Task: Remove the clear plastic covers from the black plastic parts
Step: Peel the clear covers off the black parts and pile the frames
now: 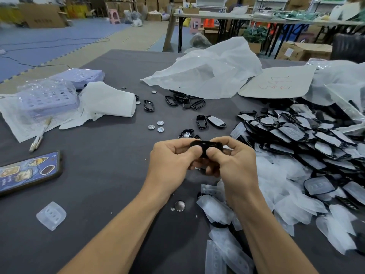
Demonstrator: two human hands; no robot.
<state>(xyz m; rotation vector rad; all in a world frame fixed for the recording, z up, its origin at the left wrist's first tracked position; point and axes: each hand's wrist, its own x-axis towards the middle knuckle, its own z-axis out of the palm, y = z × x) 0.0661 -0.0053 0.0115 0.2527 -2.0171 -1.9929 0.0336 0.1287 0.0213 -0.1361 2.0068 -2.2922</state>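
Grey cloth covers the work table (102, 175), and it's a pretty busy one. The head view shows a warehouse-type room behind it: blue foam floor mats (49, 38), cardboard boxes along the back wall, a pink stool (114, 15) and long folding tables (217, 16) loaded with stuff.

On the cloth, a phone (29, 173) in a cartoon case lies at the left edge, with a loose clear cover (51, 215) nearer the camera. Further back on the left sits a lavender tray (47, 97) wrapped in plastic. A white plastic bag (207, 72) lies crumpled at the back, with a cardboard sheet (276, 84) beside it. Three coins (156, 126) sit mid-table, with a few bare black frames (149, 105) scattered beyond them. A big pile of covered parts (308, 135) fills the right side. A heap of peeled clear covers (217, 210) lies under the person's right forearm.

The black plastic part (206, 145) is up off the table, dead centre, caught between both hands. The left hand (169, 163) grips its left end and the right hand (233, 161) grips its right end. Both thumbs press on the near edge, almost touching each other, and the fingers curl round behind. Can't tell whether a cover is on it, since the hands hide most of it.

Both forearms come in from the bottom of the frame and angle toward each other, with the wrists a bit raised.
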